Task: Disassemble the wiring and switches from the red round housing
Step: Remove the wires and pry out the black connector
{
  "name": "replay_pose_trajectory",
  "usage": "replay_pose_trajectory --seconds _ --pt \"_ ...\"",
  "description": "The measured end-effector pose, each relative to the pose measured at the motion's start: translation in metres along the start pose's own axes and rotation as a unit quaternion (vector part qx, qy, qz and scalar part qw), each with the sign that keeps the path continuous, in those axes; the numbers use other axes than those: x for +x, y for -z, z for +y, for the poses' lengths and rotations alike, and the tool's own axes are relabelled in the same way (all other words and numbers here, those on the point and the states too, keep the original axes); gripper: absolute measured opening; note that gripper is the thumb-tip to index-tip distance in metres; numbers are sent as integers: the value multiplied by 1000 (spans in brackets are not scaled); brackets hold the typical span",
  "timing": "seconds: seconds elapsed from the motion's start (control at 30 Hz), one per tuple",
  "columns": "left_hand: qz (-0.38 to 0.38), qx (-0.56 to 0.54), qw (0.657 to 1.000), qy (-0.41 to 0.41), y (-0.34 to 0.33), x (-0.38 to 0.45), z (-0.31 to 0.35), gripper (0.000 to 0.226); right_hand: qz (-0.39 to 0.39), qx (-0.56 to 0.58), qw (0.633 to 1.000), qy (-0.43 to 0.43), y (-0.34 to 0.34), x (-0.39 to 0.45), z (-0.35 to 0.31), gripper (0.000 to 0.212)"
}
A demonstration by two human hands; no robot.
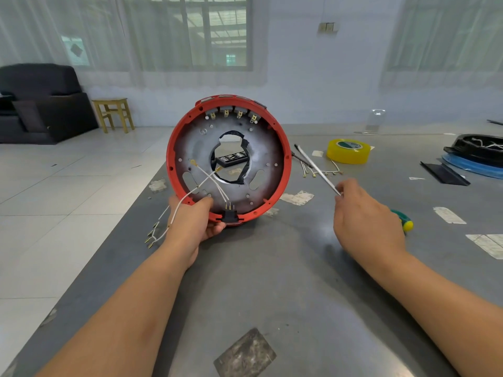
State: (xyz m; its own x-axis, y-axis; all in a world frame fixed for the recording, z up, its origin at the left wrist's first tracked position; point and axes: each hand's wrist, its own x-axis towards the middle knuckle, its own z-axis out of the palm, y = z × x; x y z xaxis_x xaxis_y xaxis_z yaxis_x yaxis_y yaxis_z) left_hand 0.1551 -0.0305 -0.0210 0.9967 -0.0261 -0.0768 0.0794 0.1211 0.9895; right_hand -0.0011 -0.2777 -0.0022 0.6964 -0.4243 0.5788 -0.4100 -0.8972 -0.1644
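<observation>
The red round housing (174,148) stands on its edge on the grey table (272,281), its open inside facing me. My left hand (194,223) grips its lower left rim. Several switches (232,114) sit along the top inside rim, and a black switch (229,214) sits at the bottom. White wires (206,180) cross the metal plate and hang out over my left wrist, brass terminals at their ends. My right hand (364,217) is off to the right of the housing and pinches a thin white wire (315,167) that points up and left.
Loose wires with terminals (322,171) lie right of the housing, near a yellow tape roll (348,151). A green and yellow screwdriver handle (405,220) shows behind my right hand. Black and blue parts (473,156) sit at far right. A bit case (231,159) shows through the housing's hole.
</observation>
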Motion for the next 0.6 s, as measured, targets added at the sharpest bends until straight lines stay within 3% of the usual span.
replay_pose_trajectory --seconds 0.1,0.2,0.43,0.6 --pt "1 2 1000 1 0 0 0 39 -48 -119 991 24 -2 1 0 4" --pt "2 3 1000 0 0 0 -1 40 -88 -169 981 37 -4 3 -4 12" --pt "-6 0 1000 -2 0 2 -3 40 -127 -178 975 52 -10 3 -8 12" --pt "1 -1 1000 -4 -1 2 -3 38 -99 -175 977 72 -6 -1 -12 17"
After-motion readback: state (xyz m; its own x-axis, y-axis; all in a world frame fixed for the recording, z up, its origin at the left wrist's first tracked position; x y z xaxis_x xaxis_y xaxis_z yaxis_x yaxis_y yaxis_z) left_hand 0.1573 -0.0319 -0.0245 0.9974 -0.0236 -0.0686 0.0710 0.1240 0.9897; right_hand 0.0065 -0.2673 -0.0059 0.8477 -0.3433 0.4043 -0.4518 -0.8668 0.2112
